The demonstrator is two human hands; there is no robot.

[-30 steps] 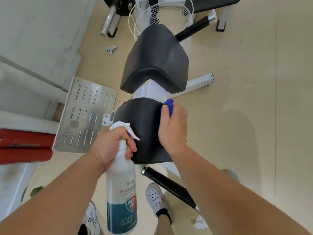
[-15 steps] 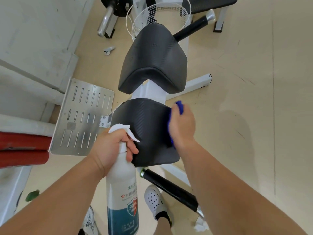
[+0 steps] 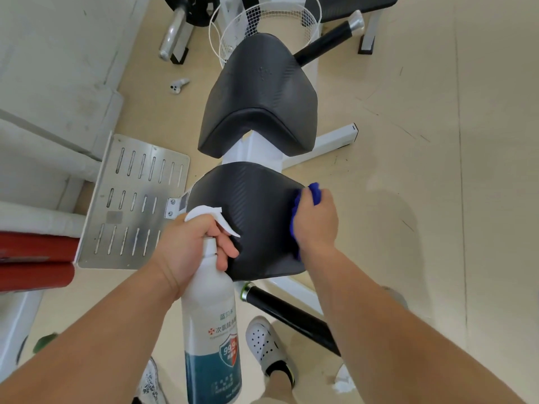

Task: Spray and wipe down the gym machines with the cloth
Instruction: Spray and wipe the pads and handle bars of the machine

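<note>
Holds blue cloth [image 3: 315,192] clamped in right grip [image 3: 316,224] at 3 o'clock edge of pad [image 3: 250,211]; clamps spray bottle [image 3: 210,310] in left grip [image 3: 186,247].

Bright, even light — soft shadows, wide-angle bending at edges.

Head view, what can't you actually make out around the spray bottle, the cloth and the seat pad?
All in the head view:
- blue cloth: mostly hidden under the right hand; only edges show.
- spray bottle: base cut off by the bottom edge; sprayer head partly covered by the left hand.
- bottle label: small print too small to read.
- near black pad: right side covered by hand and cloth.
</note>
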